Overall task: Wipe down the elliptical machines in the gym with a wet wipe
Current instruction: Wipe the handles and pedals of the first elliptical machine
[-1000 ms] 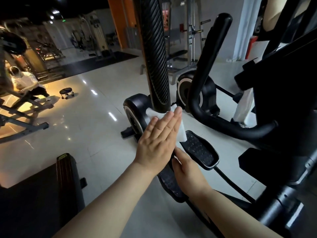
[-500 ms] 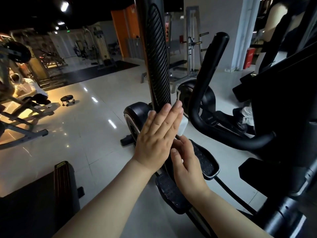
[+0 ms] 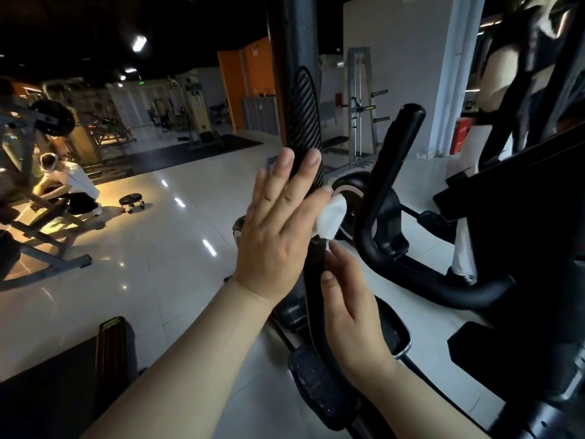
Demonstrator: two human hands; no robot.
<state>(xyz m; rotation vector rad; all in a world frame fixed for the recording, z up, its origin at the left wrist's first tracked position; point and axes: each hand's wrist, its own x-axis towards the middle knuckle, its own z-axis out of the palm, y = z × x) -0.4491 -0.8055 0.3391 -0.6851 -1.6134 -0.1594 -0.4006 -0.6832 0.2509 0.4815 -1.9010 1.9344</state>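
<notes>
Dim gym, glossy tiled floor [image 3: 158, 248] behind. Pressed a wet wipe [image 3: 330, 217] against the elliptical's ribbed handlebar [image 3: 304, 115] with the left hand [image 3: 272, 229], fingers straight. Right hand [image 3: 351, 308] loosely open just below. Looked soft, limp, light: best pinned under a palm. Mostly hidden behind the left hand; handlebar top cut off.

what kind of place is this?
A gym, almost surely. An elliptical handle and pedal are up close, a pegged rack stands by the far wall, and a weight plate shows at far left.
</notes>
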